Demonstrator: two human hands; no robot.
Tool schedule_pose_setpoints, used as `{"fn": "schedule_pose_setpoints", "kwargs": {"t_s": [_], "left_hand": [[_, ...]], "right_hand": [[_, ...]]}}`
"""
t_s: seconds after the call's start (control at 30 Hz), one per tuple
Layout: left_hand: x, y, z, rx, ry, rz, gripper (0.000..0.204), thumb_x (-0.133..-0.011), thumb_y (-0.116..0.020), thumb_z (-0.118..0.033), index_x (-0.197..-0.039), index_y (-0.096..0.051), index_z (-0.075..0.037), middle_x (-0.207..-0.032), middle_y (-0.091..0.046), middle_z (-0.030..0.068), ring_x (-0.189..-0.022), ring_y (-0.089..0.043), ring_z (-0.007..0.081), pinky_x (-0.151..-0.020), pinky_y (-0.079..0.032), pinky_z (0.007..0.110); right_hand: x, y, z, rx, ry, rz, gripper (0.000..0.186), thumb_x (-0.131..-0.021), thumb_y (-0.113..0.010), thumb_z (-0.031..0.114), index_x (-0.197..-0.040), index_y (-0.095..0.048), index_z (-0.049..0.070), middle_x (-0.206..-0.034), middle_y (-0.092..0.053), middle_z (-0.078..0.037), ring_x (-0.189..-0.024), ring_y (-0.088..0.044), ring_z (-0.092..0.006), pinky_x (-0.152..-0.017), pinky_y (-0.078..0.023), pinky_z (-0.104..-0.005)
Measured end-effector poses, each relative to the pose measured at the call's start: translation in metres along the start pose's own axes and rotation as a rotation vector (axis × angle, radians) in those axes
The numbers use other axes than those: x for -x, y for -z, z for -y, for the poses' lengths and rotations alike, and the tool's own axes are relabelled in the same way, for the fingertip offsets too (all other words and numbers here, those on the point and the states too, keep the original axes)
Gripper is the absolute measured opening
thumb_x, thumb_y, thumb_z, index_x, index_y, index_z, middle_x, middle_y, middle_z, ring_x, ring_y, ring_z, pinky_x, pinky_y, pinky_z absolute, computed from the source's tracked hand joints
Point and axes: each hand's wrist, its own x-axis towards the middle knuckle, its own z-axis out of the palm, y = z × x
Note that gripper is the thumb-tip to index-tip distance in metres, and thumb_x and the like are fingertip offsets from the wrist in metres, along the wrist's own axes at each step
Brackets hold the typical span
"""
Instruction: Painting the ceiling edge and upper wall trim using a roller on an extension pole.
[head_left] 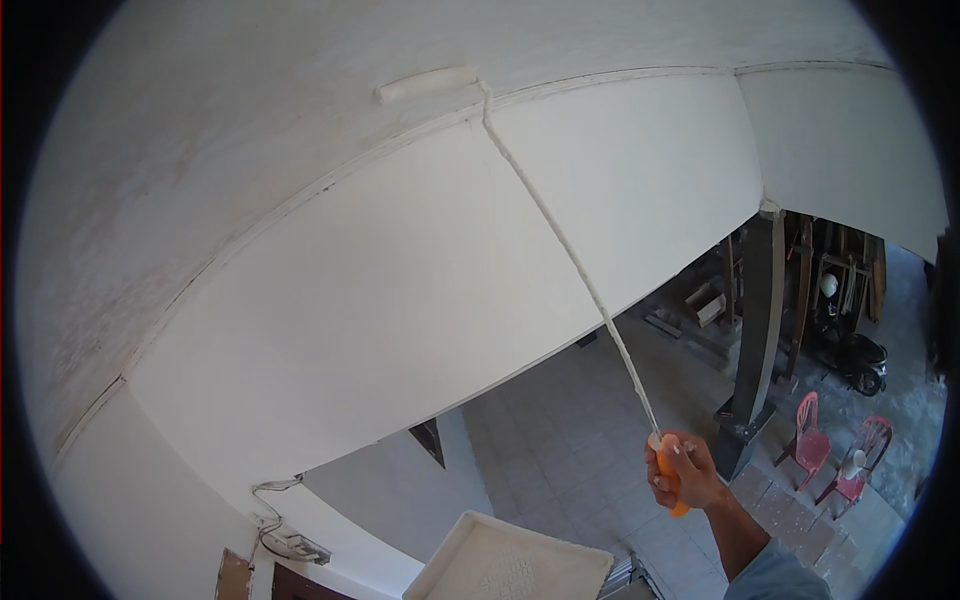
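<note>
Orange marks the handle (679, 508) of a long paint roller, and the right hand (692, 470) has its fingers wrapped around that grip, the thumb lying along its upper side. From there a pale, crusted rod (560, 235) rises leftward to the white roller sleeve (430, 84), which sits, apparently in contact, on the ceiling (250, 110) just above the trim line (640, 74). The left hand is out of view, so I cannot tell whether it is spread, pressed together or pinching anything. Below, a pale paint tray (545, 562) juts into the lower edge of the picture; what supports it is hidden. Most of the risk, as I judge it, comes from leverage: the only visible hold is at one end of a slender rod, so a small turn of the wrist could swing the sleeve across the trim and onto the smooth white panel (350, 280) below, leaving a smear. Pressing too hard might flex the rod or make the sleeve skid, while an overloaded sleeve could drip onto the hand, the blue-grey sleeve cuff (780, 575) or the tiled floor (560, 420) far beneath. If the tray is poorly supported, a bump could tip it. The red chairs (812, 445), near the dark column (758, 320), stand well apart from the roller, so spatter seems less likely there.
</note>
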Motion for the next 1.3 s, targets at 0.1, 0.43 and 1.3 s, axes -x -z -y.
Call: {"fn": "schedule_pose_setpoints", "kwargs": {"t_s": [0.1,0.43,1.3], "left_hand": [[0.000,0.001,0.008,0.034,-0.006,-0.006,0.077,-0.091,-0.039,-0.061,-0.139,-0.025,-0.004,-0.123,-0.053,0.0180,-0.111,-0.052,0.0248,-0.097,-0.041,0.037],[0.002,0.007,0.018,0.052,0.010,0.009,0.076,-0.091,-0.038,-0.061,-0.140,-0.024,-0.004,-0.124,-0.053,0.0179,-0.112,-0.051,0.0247,-0.097,-0.040,0.036],[0.032,0.050,-0.001,0.090,-0.086,-0.056,0.074,-0.092,-0.038,-0.059,-0.142,-0.022,-0.006,-0.126,-0.052,0.0175,-0.114,-0.051,0.0245,-0.099,-0.039,0.036]], "right_hand": [[0.023,-0.001,-0.004,-0.028,0.061,-0.024,0.043,-0.100,-0.040,0.043,-0.090,-0.053,0.004,-0.057,-0.049,-0.003,-0.039,-0.045,-0.0072,-0.036,-0.040,-0.0214],[-0.001,-0.008,0.001,0.044,-0.062,-0.072,0.043,-0.100,-0.037,0.043,-0.090,-0.052,0.005,-0.057,-0.048,-0.002,-0.039,-0.044,-0.0071,-0.036,-0.038,-0.0211],[0.008,-0.029,-0.020,0.018,-0.050,-0.029,0.042,-0.099,-0.039,0.046,-0.089,-0.051,0.007,-0.056,-0.048,0.000,-0.039,-0.044,-0.0044,-0.037,-0.039,-0.0197]]}}
